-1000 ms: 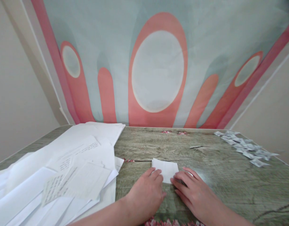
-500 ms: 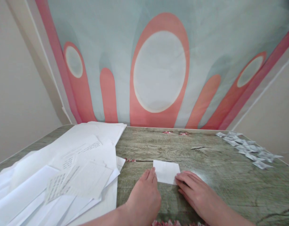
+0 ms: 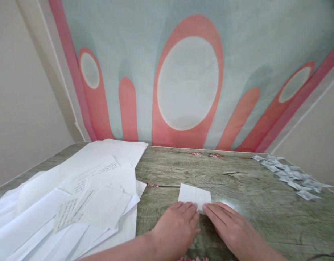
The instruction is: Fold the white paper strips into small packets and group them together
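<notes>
A small white piece of paper (image 3: 194, 193) lies on the wooden table in front of me, a faint crease line across it. My left hand (image 3: 179, 224) has its fingers pressed together over the paper's near edge, with the thumb low beneath the palm. At the near right corner, the fingertips of my right hand (image 3: 229, 224) pinch the paper. Both hands' fingertips almost meet there, and they hide most of the near edge.
A spread pile of white papers (image 3: 101, 177), some printed, covers the table's left side. Several small folded paper pieces (image 3: 292, 175) lie along the right edge. The wood-patterned table (image 3: 167, 163) meets a pink and grey-green patterned panel (image 3: 188, 139) at the back.
My left hand has moved from the paper's left side to its near edge, close to my right hand. The paper has turned slightly, and the view has shifted a little.
</notes>
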A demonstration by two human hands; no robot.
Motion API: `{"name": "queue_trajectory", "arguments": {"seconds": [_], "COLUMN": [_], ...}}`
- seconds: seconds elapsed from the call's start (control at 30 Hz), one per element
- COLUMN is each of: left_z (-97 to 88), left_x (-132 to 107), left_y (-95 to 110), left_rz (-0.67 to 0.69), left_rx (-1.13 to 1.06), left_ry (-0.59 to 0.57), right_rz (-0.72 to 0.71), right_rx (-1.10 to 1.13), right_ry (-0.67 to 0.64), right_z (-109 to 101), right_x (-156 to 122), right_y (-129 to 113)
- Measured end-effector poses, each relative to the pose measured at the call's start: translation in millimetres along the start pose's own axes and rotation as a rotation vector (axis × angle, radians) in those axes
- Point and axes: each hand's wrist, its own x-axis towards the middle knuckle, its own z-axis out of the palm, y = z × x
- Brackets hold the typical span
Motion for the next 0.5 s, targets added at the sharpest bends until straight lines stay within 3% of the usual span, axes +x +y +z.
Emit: {"name": "queue_trajectory", "arguments": {"seconds": [0.3,0.5], "left_z": [-2.0,-7.1], "left_x": [-1.8,-1.0], "left_y": [-2.0,-4.6], "left_rz": [-0.039,-0.042], "left_rx": [-0.108,-0.155], "left_ry": [-0.027,-0.038], "right_rz": [-0.03,0.041], "right_rx": [-0.038,0.04], "right_ry": [0.037,0.047], "right_z": [-0.4,5.1], "right_x": [-4.4,-4.2], "right_y": [3.5,5.1]}}
